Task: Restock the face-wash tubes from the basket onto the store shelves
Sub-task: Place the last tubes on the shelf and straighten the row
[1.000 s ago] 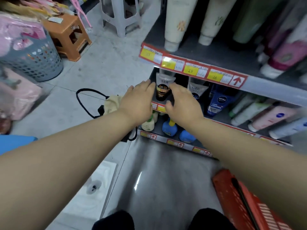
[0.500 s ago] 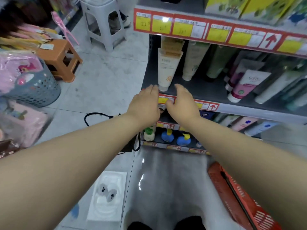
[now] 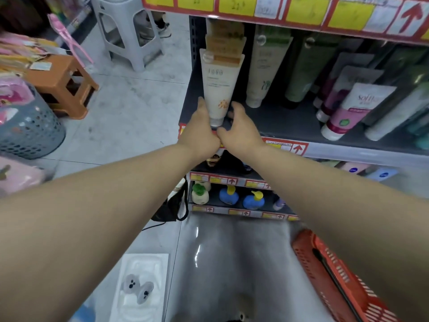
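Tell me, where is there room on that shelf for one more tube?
The bare shelf front is free: between the cream tube at the right hand and the pink tube, before the green tubes. The far right is packed.
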A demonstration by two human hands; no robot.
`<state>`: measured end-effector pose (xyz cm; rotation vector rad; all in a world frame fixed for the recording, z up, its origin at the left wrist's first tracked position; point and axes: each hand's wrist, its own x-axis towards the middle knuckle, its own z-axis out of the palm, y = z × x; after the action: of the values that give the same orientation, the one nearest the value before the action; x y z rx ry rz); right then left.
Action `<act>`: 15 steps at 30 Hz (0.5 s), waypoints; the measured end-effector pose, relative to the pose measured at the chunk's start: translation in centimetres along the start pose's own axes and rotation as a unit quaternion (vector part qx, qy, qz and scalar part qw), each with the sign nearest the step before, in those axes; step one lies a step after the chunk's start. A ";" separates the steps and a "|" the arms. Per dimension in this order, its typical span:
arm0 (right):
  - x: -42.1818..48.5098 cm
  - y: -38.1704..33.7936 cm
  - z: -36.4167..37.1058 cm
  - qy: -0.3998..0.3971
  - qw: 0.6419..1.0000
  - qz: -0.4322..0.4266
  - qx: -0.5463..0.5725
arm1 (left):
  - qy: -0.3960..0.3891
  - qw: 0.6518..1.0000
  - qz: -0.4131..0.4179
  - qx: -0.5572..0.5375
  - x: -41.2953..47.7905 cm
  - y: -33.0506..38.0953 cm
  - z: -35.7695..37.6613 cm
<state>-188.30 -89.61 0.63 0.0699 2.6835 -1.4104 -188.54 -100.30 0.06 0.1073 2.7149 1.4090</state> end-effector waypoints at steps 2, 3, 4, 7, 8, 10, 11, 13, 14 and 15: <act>0.0 0.2 0.1 -0.007 1.000 -0.009 0.010 | 0.014 1.000 0.017 -0.006 -0.1 -0.3 0.1; 0.0 0.3 0.1 -0.009 1.000 -0.013 0.011 | 0.014 1.000 0.025 -0.007 -0.1 -0.3 0.0; 0.1 0.4 0.1 -0.009 1.000 -0.017 0.010 | 0.011 0.999 0.035 -0.009 -0.1 -0.4 0.0; 0.2 0.5 0.3 -0.006 1.000 -0.030 0.006 | 0.001 0.999 0.044 -0.009 -0.2 -0.5 0.0; 0.2 0.5 0.3 -0.005 0.999 -0.034 0.010 | 0.001 0.999 0.045 -0.011 -0.2 -0.5 0.1; 0.2 0.6 0.4 -0.002 0.999 -0.037 0.016 | 0.002 0.999 0.043 -0.024 -0.3 -0.5 0.3; 0.1 0.7 0.3 -0.002 0.999 -0.035 0.016 | -0.001 0.999 0.040 -0.029 -0.4 -0.5 0.4; 0.1 0.8 0.2 -0.004 0.999 -0.035 0.019 | -0.006 0.999 0.034 -0.038 -0.5 -0.5 0.5; 0.1 0.8 0.2 -0.005 0.999 -0.038 0.022 | -0.007 0.999 0.030 -0.040 -0.6 -0.5 0.7; 0.1 0.8 0.1 -0.008 0.999 -0.041 0.026 | -0.005 0.999 0.025 -0.043 -0.6 -0.6 0.8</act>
<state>-188.33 -89.19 -0.10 -0.0461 2.6654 -1.4971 -187.87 -100.04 -0.83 0.1758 2.6565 1.5322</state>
